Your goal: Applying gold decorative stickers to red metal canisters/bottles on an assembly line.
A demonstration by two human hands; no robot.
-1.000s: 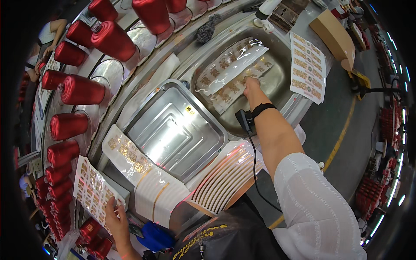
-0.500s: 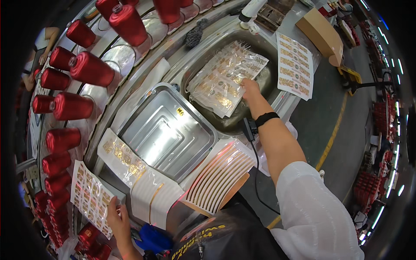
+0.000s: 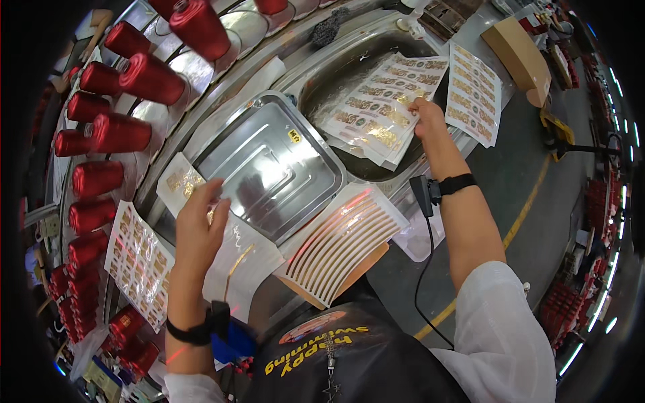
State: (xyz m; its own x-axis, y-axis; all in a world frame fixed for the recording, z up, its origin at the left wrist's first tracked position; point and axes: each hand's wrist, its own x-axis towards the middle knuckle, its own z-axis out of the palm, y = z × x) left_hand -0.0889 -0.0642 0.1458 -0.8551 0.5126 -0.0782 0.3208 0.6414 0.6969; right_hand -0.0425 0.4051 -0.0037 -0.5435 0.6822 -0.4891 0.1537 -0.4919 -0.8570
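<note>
The right hand (image 3: 426, 114) pinches a stack of gold label sheets (image 3: 379, 107) over the far basin (image 3: 336, 74); the left hand (image 3: 198, 225), fingers spread, rests on clear sheets (image 3: 248, 258); the steel tray (image 3: 269, 164) is bare.

1. Stack of clear sheets of gold labels (image 3: 379, 107), lying in the right metal tray.
2. White sheet of gold-and-green labels (image 3: 474, 93), right of that tray.
3. Similar label sheet (image 3: 139, 263), far left.
4. Small yellow sticker (image 3: 294, 136) on the centre tray.
5. Brown cardboard box (image 3: 516, 59), upper right.
</note>
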